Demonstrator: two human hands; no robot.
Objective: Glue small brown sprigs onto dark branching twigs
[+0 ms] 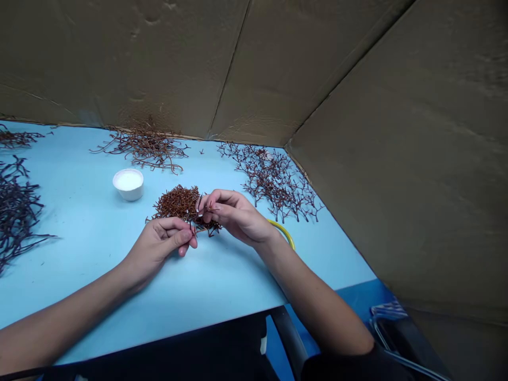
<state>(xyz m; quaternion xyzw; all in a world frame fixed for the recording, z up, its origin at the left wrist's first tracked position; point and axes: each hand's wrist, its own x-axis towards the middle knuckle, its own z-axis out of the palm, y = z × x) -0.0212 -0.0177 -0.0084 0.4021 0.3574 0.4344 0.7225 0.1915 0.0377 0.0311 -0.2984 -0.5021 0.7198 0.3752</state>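
While a dense brown clump of twigs (pixel 179 203) is held just above a blue table (pixel 79 264), much loose material is left outside it, so only part of the work is judged to be done. 4 heaps of branching twigs are spread around the clump: a brown heap (pixel 145 149) by a cardboard wall (pixel 130 63), a spreading dark-brown heap (pixel 273 181) toward the right, and a dark heap (pixel 16 211) and a smaller brown heap (pixel 18 138) at the left edge. The clump is pinched between both hands, with twigs gripped by the thumb and fingers of the left hand (pixel 169 238) at its lower edge and by the curled fingers of the right hand (pixel 234 214) at its right side. Neither hand is released. Both forearms are angled inward from the near table edge, and the wrists are bent so that the hands meet. A white cup (pixel 127 184) is placed to the left, and a yellow hoop (pixel 283 233) is partly hidden by the right hand.
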